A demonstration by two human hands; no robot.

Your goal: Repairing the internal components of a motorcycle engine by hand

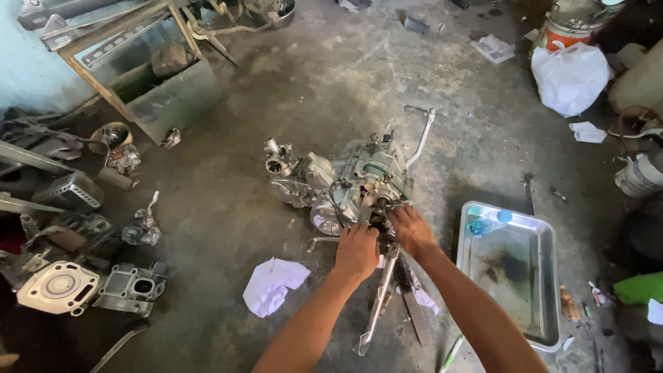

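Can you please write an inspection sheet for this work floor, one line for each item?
Surface: stained concrete floor.
Job's things: motorcycle engine lying on the floor, with a long lever sticking up.
Clutter: crumpled paper, metal tray, engine parts, white bag.
Hands: left hand and right hand both on the engine's near end; grip cannot be judged.
Cables: dark hose on the engine.
Surroundings: metal frame at upper left.

Engine (345,183) mid-floor, tray (545,290) to its right, crumpled paper (271,284) and engine parts (90,287) to its left
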